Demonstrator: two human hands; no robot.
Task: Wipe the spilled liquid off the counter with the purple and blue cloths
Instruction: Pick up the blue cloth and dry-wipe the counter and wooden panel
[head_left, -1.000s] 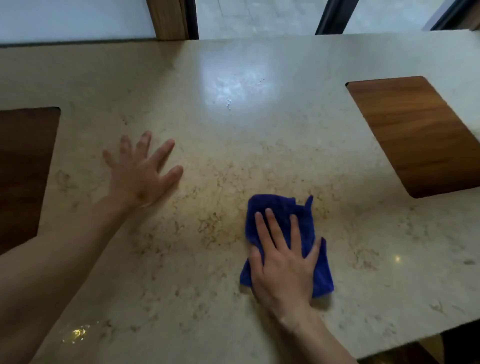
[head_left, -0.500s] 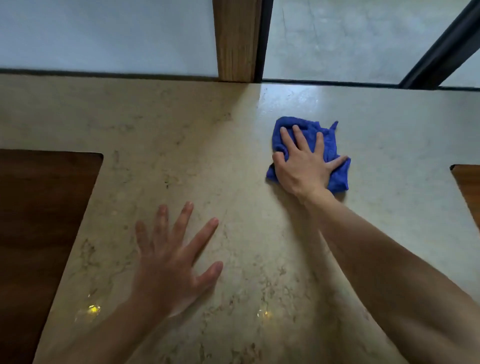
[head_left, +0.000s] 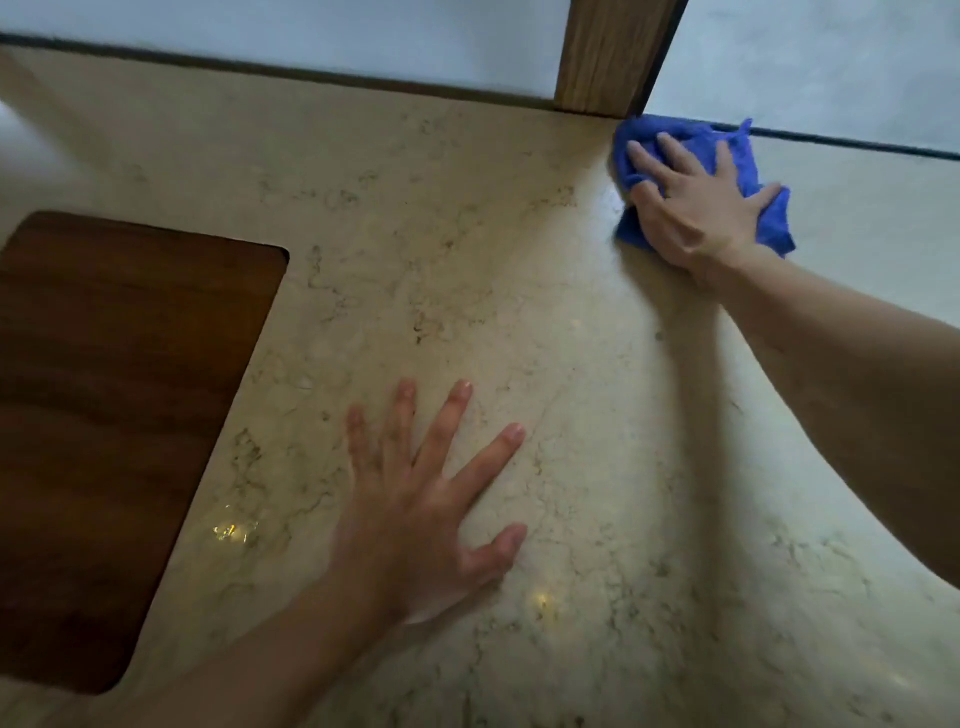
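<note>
Beige marbled counter (head_left: 467, 249), a dark wood inset (head_left: 104, 441) at nine o'clock, blue cloth (head_left: 769, 228) at one o'clock under the right hand (head_left: 696, 208), left hand (head_left: 415, 519) flat at six.

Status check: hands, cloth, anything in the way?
Right hand flat on blue cloth, far edge by wooden post. Left hand flat on counter. Path clear.

Your right hand (head_left: 698, 218) lay on the cloth (head_left: 769, 228) at the counter's (head_left: 467, 260) back edge | your left hand (head_left: 421, 514) lay flat nearer you | wooden inset (head_left: 114, 415) was at left
</note>
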